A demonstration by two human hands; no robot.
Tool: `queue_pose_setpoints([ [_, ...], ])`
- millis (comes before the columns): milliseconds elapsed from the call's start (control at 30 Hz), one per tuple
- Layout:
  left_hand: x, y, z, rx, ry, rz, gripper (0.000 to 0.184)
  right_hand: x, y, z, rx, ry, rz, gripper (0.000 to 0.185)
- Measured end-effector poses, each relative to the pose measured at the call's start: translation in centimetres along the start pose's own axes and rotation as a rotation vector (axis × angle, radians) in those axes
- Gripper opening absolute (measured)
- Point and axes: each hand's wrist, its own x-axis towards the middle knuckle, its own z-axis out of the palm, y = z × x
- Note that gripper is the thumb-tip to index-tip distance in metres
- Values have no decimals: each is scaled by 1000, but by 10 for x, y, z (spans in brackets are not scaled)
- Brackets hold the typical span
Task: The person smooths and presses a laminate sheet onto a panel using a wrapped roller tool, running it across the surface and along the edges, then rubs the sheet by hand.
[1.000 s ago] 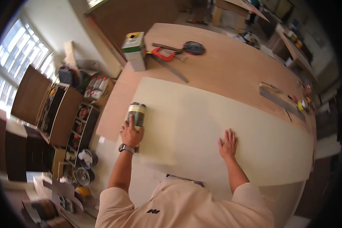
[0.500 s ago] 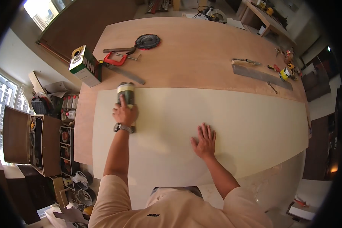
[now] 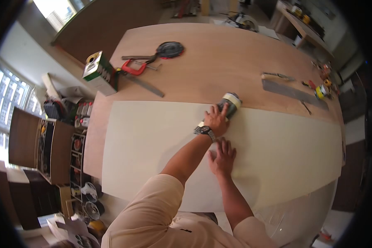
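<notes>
Dark banded block (image 3: 235,107) mid-sheet, under left hand, long axis aimed about 2 o'clock. Nearest: right hand (image 3: 222,162), palm down on pale sheet (image 3: 289,153), fingers loosely spread, nothing held, just off left hand's 6 o'clock. Next out: left hand (image 3: 216,121), the closer one, grasping block from above; block's far end pokes past fingers, near sheet's far edge. Half second back: block toward sheet's 10 o'clock corner, axis near 12; now left forearm slants across, right palm still planted.

my left arm (image 3: 184,161) stretched forward and across to my right, left hand (image 3: 216,121) palm down, index finger (image 3: 225,108) extended; my right hand (image 3: 222,160) palm down, fingers (image 3: 224,148) slightly spread, fingertips near left wrist (image 3: 203,139)
</notes>
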Motion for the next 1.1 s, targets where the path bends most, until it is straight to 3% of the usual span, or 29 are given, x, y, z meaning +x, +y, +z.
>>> queue_pose_setpoints([
  [100,-15,-30,-11,-43,3,9,90,-1,4,5,-25,-5,-2,65],
  [200,-41,-111,-35,2,91,-62,90,0,5,4,-3,14,-7,65],
  [233,-49,-135,-62,10,17,-135,89,-2,5,4,-3,19,-9,65],
  [300,-61,-201,-76,72,135,-268,87,-3,3,4,-11,10,-6,66],
  [433,-95,-300,-120,131,149,-520,89,0,2,3,-17,-3,20,67],
  [600,-118,-371,-146,110,215,-738,88,1,-3,0,-49,-18,44,65],
  [800,-150,-355,-158,28,215,-829,85,24,7,3,-113,40,106,63],
  [1100,-339,-320,-146,1,315,-1026,88,30,12,6,-173,28,97,63],
])
